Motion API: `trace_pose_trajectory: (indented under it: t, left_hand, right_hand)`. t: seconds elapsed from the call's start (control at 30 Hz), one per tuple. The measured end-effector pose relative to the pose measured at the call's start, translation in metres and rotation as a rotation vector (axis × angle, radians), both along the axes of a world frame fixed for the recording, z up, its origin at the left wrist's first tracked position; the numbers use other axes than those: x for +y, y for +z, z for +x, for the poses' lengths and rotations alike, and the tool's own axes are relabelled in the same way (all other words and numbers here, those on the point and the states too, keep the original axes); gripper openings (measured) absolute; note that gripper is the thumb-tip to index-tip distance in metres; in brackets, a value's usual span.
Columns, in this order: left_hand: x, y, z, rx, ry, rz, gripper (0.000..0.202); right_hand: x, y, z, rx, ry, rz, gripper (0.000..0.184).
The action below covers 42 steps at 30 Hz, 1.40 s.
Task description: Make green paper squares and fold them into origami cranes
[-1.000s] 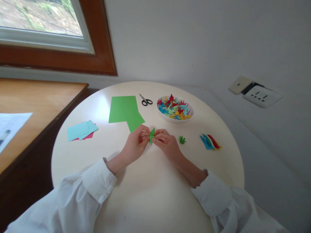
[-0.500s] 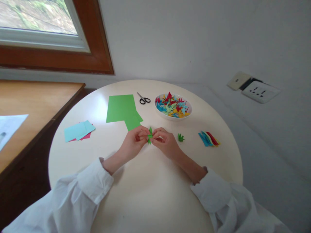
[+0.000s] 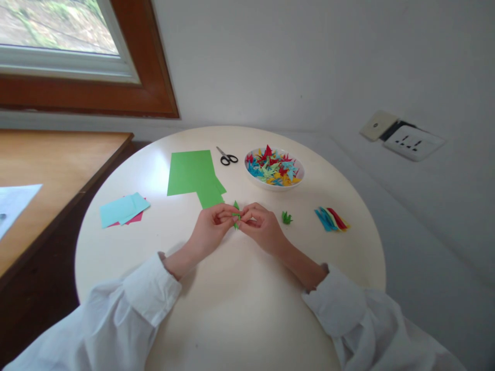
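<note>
Your left hand [image 3: 211, 224] is pinched narrow, thumb and fingertips gripping one side of a small green fold [image 3: 236, 205], and your right hand [image 3: 265, 229] has the other side in a like pinch, its fingers curled in. The two hands nearly meet, fingertips about touching, so you have the fold between them near the middle of the round surface [image 3: 240, 309], one green tip poking out above your fingers and another below; its full shape is hidden. That makes one fold held across two hands. Just beyond your right hand lies one green piece [image 3: 286, 218], folded and spiky, and farther right one bunch of strips [image 3: 331, 219] in blue, pale yellow, red and yellow, overlapping so that you cannot count them surely. Ahead of you stands one white bowl [image 3: 278, 187], heaped with folded cranes [image 3: 273, 167] in red, blue, pale green and orange-yellow, too many and too tangled to number. One pair of scissors [image 3: 227, 158] lies to the left of it, handles toward you. Beyond your left hand you have at least two green sheets [image 3: 189, 172], overlapping. At far left there appear to be two pale blue sheets [image 3: 119, 208], with red paper [image 3: 136, 217] showing from under them.
</note>
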State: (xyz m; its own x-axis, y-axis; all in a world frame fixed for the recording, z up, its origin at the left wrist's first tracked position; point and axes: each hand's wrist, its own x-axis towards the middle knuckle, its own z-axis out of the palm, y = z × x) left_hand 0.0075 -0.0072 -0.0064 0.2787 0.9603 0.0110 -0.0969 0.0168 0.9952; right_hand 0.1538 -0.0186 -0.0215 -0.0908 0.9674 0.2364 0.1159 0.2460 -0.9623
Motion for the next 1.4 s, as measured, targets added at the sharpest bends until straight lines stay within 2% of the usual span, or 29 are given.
trace_pose_trajectory:
  t: [0.23,0.43,0.63,0.87,1.03,1.4]
  left_hand:
    - [-0.0001,-0.0004,-0.0008,-0.001,0.039,0.061,0.018]
    - [-0.0011,0.0026,-0.0014,-0.016,0.028,0.100,0.018]
    - [-0.0017,0.0035,0.0007,-0.065,0.006,0.133,0.025]
    - [-0.0020,0.0034,0.0026,-0.146,0.016,0.025,0.043]
    - [0.0002,-0.0003,0.0005,0.028,-0.018,-0.007,0.024]
    - [-0.0006,0.0014,-0.0027,0.082,-0.006,0.070,0.027]
  right_hand:
    - [0.0010,-0.0024,-0.0016,0.060,-0.031,-0.056,0.029]
    - [0.0029,-0.0044,-0.0030,0.055,0.051,-0.207,0.022]
    - [0.0029,-0.0030,-0.0017,-0.010,0.084,-0.143,0.024]
    - [-0.0002,-0.0032,0.0000,-0.126,0.016,-0.061,0.022]
    - [-0.0011,-0.0040,-0.0002,-0.116,0.018,-0.047,0.019]
    - [-0.0027,-0.0031,-0.0005,-0.117,0.032,-0.036,0.015]
